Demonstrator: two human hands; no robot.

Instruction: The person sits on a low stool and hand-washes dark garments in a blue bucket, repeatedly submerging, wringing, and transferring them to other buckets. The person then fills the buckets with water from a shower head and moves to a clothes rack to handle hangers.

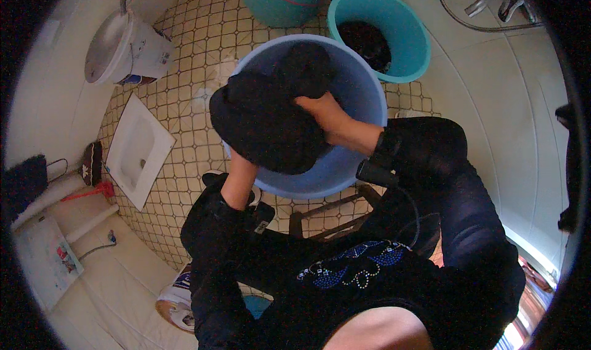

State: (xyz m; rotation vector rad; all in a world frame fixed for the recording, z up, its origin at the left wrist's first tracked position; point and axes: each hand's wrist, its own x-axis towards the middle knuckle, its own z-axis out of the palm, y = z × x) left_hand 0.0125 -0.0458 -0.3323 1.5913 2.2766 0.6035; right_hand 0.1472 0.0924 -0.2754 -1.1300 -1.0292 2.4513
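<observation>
A black cloth item, probably a garment, is bunched up over a large blue plastic tub. It overhangs the tub's left rim, and part of it reaches down inside. My right hand grips the cloth from the right side, thumb on top. From the lower left, my left hand goes beneath the bundle and supports it; its fingers are hidden under the cloth. The tub stands on the floor in front of my knees.
Behind the tub are a teal bucket and another teal bucket with dark contents. A squat toilet pan and a white pail are at left. A wooden stool frame sits below the tub; a tap is upper right.
</observation>
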